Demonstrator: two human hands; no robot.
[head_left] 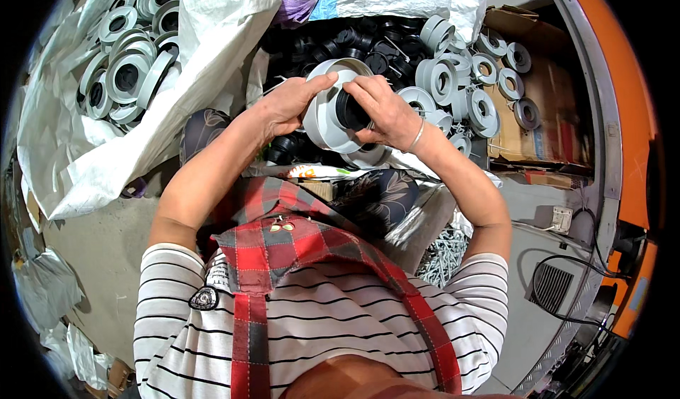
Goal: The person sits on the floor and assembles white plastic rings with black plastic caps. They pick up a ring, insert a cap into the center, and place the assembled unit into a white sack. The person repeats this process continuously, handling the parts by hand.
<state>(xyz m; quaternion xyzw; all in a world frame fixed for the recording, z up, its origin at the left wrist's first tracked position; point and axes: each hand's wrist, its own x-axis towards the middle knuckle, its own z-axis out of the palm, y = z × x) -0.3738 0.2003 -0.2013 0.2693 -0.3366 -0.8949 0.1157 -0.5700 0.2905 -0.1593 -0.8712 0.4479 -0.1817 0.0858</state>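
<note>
My left hand (292, 103) grips the left rim of a grey plastic ring-shaped fitting (326, 121), thumb over its edge. The fitting is tilted, its wide opening facing me. With the fingers of my right hand (386, 113) I hold a round black plastic cap (350, 110) at the middle of the fitting. Whether the cap is seated in the hole or only resting against it, I cannot tell. Just beyond my hands lies a heap of black caps (354, 39), and several grey flanged rings (440, 80) are piled to the right of them.
A white woven sack (212, 37) at the left stands beside grey fittings with black centres (127, 76). On the right, an open cardboard box (545, 126) has grey rings at its edge. Long screws (443, 257) fill a container near my right elbow. A black cable (567, 321) runs by an orange frame (634, 115).
</note>
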